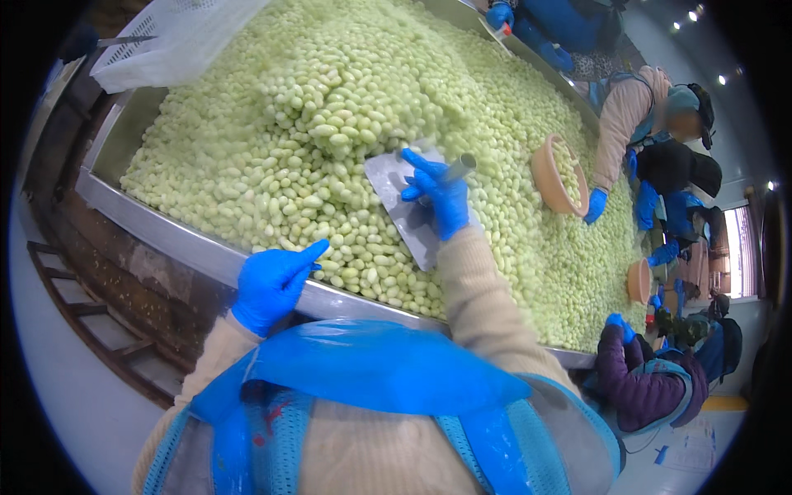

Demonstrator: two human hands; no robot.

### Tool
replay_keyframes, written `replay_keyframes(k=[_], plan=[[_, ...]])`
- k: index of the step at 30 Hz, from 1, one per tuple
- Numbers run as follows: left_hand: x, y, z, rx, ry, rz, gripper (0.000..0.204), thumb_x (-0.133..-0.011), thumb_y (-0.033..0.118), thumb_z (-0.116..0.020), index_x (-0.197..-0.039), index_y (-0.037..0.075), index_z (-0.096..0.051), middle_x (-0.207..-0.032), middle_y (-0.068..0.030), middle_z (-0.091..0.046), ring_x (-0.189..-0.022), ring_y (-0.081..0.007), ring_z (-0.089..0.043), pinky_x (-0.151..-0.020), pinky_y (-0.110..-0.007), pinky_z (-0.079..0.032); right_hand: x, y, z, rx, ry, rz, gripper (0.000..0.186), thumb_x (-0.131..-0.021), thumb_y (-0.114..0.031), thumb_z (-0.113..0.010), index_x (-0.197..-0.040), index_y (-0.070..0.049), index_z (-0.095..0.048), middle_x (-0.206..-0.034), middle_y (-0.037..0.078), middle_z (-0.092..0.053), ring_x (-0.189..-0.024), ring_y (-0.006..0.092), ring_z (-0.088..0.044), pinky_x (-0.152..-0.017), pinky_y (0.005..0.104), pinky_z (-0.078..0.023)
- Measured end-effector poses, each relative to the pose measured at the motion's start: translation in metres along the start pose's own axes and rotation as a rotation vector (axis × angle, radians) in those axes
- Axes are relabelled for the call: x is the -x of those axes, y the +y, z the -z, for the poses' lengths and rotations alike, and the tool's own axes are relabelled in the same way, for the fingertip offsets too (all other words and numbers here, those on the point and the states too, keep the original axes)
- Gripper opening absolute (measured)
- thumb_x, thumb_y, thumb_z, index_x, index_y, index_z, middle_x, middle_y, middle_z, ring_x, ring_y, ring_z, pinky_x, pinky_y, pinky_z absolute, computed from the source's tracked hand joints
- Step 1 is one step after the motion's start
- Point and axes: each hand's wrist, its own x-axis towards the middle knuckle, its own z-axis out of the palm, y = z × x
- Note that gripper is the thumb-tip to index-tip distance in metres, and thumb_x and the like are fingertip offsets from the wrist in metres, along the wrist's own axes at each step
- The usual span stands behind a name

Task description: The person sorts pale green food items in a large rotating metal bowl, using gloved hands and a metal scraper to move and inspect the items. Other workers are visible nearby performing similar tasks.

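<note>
A large metal-rimmed bin [177, 239] holds a deep heap of small pale green oval pieces [330, 107], like grapes or beans; I cannot tell which. A flat metal scoop [392, 186] lies on the heap in front of me. My right hand [441, 198], in a blue glove, is at its tubular handle, with two fingers stretched out over the plate. The handle's end sticks out past the hand. My left hand [272, 285], also blue-gloved, hovers by the bin's near rim with one digit extended and nothing visible in it.
At the upper left, a white perforated crate [169, 41] rests over the bin's corner. An orange basket [559, 175] with green pieces stands on the heap to the right, near a co-worker's gloved hand [596, 206]. Farther along is another basket [638, 280]. Several co-workers line the bin.
</note>
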Motion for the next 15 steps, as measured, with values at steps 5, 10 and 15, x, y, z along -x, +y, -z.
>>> replay_keyframes(k=[5,10,15], plan=[[0.004,-0.005,-0.004,0.005,0.022,-0.038,0.041,-0.087,0.008,-0.062,-0.127,0.017,-0.069,-0.082,-0.0102,-0.071,-0.07,-0.026,-0.067,-0.063,-0.038,-0.052,0.014,-0.04,-0.005,0.003,0.009,-0.096,0.039,-0.089,-0.007,-0.067,-0.127,0.002,-0.063,-0.113,0.011,-0.066,-0.073,0.0169,-0.064,-0.068,0.0282,-0.057],[0.008,-0.005,-0.003,-0.024,0.008,0.007,0.042,-0.086,0.009,-0.062,-0.126,0.018,-0.069,-0.08,-0.0105,-0.069,-0.07,-0.0282,-0.065,-0.063,-0.041,-0.051,0.052,-0.105,-0.043,-0.043,0.017,0.04,0.038,-0.088,-0.003,-0.064,-0.125,0.004,-0.064,-0.094,0.007,-0.066,-0.067,0.014,-0.063,-0.069,0.0281,-0.056],[0.008,-0.008,-0.008,0.022,0.023,0.01,0.043,-0.086,0.009,-0.062,-0.128,0.018,-0.069,-0.081,-0.0096,-0.07,-0.072,-0.0276,-0.066,-0.064,-0.041,-0.051,0.059,-0.082,-0.07,-0.192,-0.143,-0.091,0.038,-0.092,-0.004,-0.064,-0.128,0.005,-0.061,-0.096,0.008,-0.069,-0.069,0.0143,-0.066,-0.064,0.025,-0.053]])
